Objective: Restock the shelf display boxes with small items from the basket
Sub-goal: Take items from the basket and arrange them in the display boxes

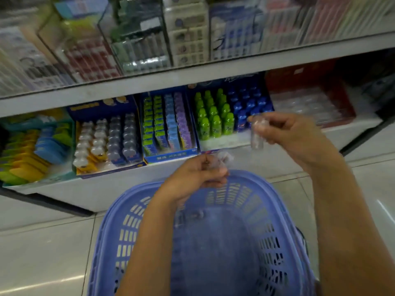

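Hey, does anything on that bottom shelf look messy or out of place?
The yellow, blue and green packs at the far left lie slumped and overlapping, unlike the neat rows in the next box. The box of green bottles has a bare strip along its front. Motion blur hides finer detail.

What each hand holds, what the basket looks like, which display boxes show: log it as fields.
left hand: over the basket's far rim, grips a small clear item, blurred
right hand: raised before the lower shelf, pinches a clear bottle
basket: blue, slotted walls, below both hands
display boxes: green and blue bottles; coloured packs; pale bottles
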Available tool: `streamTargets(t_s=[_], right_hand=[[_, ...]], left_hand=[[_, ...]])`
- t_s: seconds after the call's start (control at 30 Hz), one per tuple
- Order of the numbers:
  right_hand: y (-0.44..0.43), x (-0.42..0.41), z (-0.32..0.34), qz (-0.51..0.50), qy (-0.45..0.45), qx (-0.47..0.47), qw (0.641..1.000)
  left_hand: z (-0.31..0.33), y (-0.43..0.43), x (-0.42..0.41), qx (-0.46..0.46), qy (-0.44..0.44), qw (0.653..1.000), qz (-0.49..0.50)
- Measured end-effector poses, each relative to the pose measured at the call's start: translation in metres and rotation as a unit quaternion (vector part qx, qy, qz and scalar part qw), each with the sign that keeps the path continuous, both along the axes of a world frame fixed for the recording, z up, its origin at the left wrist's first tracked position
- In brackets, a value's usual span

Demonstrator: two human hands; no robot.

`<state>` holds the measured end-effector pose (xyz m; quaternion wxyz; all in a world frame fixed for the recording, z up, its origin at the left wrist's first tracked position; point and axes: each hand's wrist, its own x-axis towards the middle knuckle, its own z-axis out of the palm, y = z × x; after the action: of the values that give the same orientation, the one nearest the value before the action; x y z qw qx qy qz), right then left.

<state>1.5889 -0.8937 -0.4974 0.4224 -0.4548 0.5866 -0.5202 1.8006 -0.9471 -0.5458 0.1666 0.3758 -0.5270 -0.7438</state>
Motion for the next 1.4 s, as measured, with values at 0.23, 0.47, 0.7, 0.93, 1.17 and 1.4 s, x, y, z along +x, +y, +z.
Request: streamTargets(t_s=[0.23,0.47,0.7,0.93,1.17,1.4], right_hand=[[-0.079,-0.1,-0.025,-0.351,0.221,0.015,0.91],[-0.13,-0.115,-0.058,-0.269,0.264,0.007,0.926],[-0.133,-0.112,-0.062,-0.261,0.384,0.04,0.885],[-0.117,-0.104,-0.032,-0.222,0.384,0.107,0.89],[-0.043,-0.069,0.013,0.149,0.144,0.103,0.973],[-0.037,-0.096,0.028,0.236,0.148,0.14,0.95]], left_hand=[[0.03,0.0,-0.065,-0.028,0.044,0.992,0.116],[0.016,-0.004,-0.084,-0.014,0.043,0.985,0.169],[0.014,-0.009,-0.085,-0.031,0.038,0.98,0.192],[0.021,-0.003,-0.091,-0.057,0.061,0.98,0.18],[0.038,-0.016,-0.103,-0.356,-0.06,0.931,0.05],[0.048,-0.03,-0.12,-0.398,-0.067,0.915,0.023]])
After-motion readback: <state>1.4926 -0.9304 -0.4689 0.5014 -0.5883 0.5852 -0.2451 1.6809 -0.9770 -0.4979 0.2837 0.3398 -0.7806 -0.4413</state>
